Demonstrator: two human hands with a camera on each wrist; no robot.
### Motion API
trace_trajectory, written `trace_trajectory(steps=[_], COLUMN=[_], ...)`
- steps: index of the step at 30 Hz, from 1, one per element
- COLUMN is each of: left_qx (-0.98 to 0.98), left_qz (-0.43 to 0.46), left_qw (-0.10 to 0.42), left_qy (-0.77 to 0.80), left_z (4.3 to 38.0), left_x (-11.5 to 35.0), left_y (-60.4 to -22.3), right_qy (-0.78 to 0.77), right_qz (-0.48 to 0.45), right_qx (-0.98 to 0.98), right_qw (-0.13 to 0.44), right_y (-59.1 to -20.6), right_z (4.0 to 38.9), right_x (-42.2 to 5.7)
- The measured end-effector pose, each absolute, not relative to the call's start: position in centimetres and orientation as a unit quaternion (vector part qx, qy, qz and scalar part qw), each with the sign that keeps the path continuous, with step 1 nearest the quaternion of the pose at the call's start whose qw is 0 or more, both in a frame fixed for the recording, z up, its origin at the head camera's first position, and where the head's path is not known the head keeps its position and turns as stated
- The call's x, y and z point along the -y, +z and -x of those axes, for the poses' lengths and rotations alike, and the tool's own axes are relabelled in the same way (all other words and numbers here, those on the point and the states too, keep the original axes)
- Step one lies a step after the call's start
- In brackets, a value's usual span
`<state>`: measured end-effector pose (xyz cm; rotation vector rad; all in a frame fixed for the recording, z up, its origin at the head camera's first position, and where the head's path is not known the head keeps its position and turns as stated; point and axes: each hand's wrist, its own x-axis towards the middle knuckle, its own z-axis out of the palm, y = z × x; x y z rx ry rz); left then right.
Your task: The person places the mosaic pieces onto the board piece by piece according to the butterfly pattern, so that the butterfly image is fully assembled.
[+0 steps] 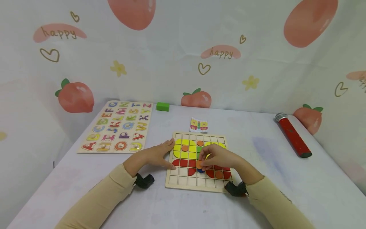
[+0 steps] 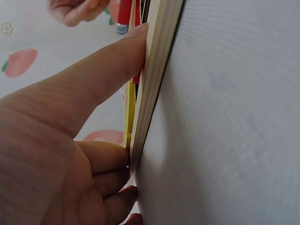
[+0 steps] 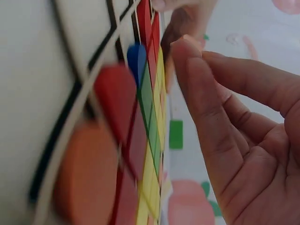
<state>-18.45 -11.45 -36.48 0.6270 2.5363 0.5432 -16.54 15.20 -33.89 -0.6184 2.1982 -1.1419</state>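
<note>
A wooden grid board (image 1: 197, 188) lies on the table with coloured pieces set in its squares. Over its middle my right hand (image 1: 218, 157) pinches an orange disc (image 1: 198, 164) between thumb and fingertips, close above a blue piece (image 1: 201, 170). In the right wrist view the fingertips largely cover that disc, and a blurred second orange disc (image 3: 89, 173) sits nearer the camera. My left hand (image 1: 155, 156) touches the board's left edge with thumb and fingers spread. The thumb (image 2: 108, 68) lies along the edge in the left wrist view. Yellow tiles (image 1: 185, 155) and red tiles (image 1: 183, 163) fill several squares.
A small picture card (image 1: 199, 125) showing a butterfly lies behind the board. An alphabet puzzle board (image 1: 97, 151) is at the left, with a green block (image 1: 163, 106) beside its far corner. At the right lies a red microphone (image 1: 294, 135). A printed cloth (image 1: 171, 47) hangs behind.
</note>
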Motion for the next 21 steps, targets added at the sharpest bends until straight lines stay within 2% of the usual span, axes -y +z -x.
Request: trace_trajectory(steps=[7, 21], left_qx=[-0.923, -0.923], left_qz=[-0.231, -0.231], left_qw=[0.235, 0.234], left_qy=[0.197, 0.198], left_z=[18.5, 18.4], left_x=[11.4, 11.5], left_y=[-36.5, -36.4], right_qy=[-0.417, -0.349], right_qz=[0.232, 0.287], right_qx=[-0.821, -0.842], right_qw=[0.312, 0.295], right_y=[-34.3, -34.8], right_z=[16.8, 17.6], right_x=[-12.1, -9.7])
